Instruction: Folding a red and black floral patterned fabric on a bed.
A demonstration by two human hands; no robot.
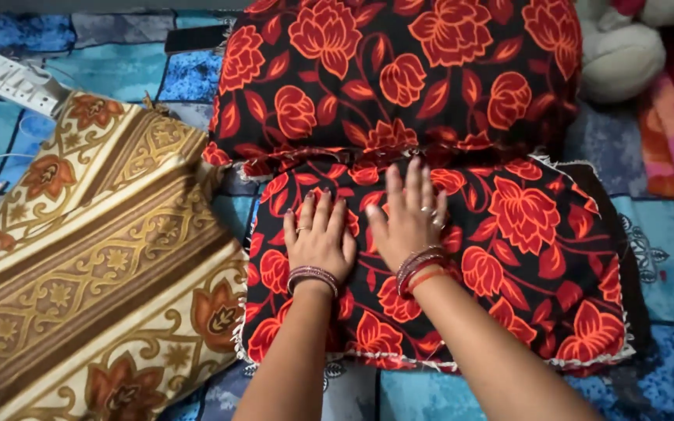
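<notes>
Both my hands lie flat, palms down, on a black pillow with a red flower print [524, 257]. My left hand [317, 238] rests on its near left part, fingers together and pointing away from me. My right hand [409, 217] lies just to the right of it, fingers slightly spread, almost touching the left hand. Bangles circle both wrists and rings show on the fingers. A second pillow in the same print [399, 74] lies behind the first, its near edge touching the first pillow's far edge. Neither hand grips anything.
A folded cream and brown patterned blanket [95, 265] lies to the left. Everything rests on a blue patchwork bed sheet [118, 66]. A white power strip [9, 78] and a dark phone [196, 37] lie at the back left. A pale stuffed toy [622, 51] sits at the back right.
</notes>
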